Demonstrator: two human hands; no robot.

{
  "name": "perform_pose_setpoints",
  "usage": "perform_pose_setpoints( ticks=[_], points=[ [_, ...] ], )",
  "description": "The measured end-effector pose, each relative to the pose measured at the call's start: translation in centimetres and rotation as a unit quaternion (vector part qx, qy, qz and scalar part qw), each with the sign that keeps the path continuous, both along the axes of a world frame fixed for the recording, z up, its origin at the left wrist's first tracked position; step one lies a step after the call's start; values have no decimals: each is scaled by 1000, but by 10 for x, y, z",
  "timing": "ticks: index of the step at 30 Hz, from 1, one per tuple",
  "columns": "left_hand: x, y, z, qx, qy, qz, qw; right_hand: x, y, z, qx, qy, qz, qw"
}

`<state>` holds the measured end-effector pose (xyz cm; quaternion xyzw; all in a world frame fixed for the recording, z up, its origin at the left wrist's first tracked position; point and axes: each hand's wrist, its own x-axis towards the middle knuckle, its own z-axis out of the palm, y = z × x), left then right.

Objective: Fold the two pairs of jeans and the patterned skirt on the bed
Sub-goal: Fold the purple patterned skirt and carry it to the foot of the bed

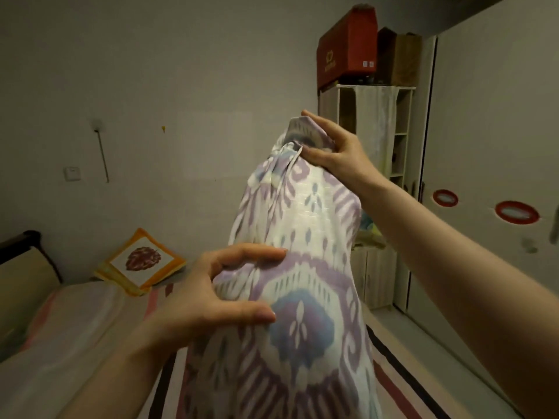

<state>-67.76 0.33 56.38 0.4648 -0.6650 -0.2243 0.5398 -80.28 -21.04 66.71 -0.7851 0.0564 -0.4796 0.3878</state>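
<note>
Head view has the patterned skirt [302, 267] lifted off the bed [90, 328] and hanging in the air in front of the person, bunched into a long drape that runs out of the bottom of the frame. The right hand [335, 152] is up high, thumb and fingers pinching the top edge of the fabric. The left hand [217, 294] is lower down on the drape's left side, fingers half curled and spread, thumb and fingertips touching the cloth but not really clamping it (looks more like it's feeling for an edge or seam).

What could go wrong, as I see it: the whole weight seems to hang from that one high pinch, so if it slips the skirt probably drops in a heap and needs sorting out again. Also, with the fabric gathered like this, folding it now would likely trap creases or give a lopsided fold, since the left hand doesn't appear to have a proper edge yet.

Count: one skirt, two hands, one bed, one orange-bordered cushion [142, 261] near the wall. Jeans in shot: zero, so I can't say where either pair is.
</note>
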Motion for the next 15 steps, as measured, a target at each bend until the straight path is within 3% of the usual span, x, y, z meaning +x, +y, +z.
perform_pose_setpoints(
  ticks=[3,7,15],
  points=[
    [10,-2,-7,6,0,26,1000,16,-3,-10,43,1,17,999],
    [31,-25,-51,91,-10,60,994,47,-14,-33,45,62,7,997],
    [89,-82,-161,223,16,77,972,129,-74,-142,126,191,9,973]
  ],
)
